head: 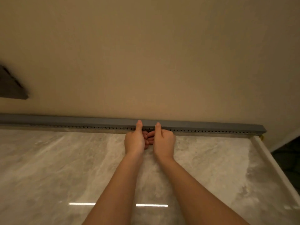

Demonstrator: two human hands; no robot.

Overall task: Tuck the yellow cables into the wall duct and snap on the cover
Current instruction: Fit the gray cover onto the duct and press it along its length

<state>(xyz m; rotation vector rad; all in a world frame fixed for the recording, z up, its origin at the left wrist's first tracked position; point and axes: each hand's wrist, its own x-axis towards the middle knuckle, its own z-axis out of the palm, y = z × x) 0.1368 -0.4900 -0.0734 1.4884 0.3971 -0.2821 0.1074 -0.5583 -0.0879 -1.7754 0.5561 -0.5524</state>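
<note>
A long grey slotted duct (211, 131) runs along the foot of the beige wall, and a flat grey cover (81, 119) lies on top of it over its whole length. My left hand (135, 140) and my right hand (164, 140) sit side by side at the duct's middle. Both thumbs press on the cover's top face, and the fingers curl under the duct's front. A small bit of yellow cable (261, 137) shows at the duct's right end. Inside the duct the cables are hidden.
The glossy marble floor (65, 168) reaches from the duct toward me. A raised white edge (272, 163) bounds it on the right, with a dark drop beyond. A dark object (11, 85) sits on the wall at far left.
</note>
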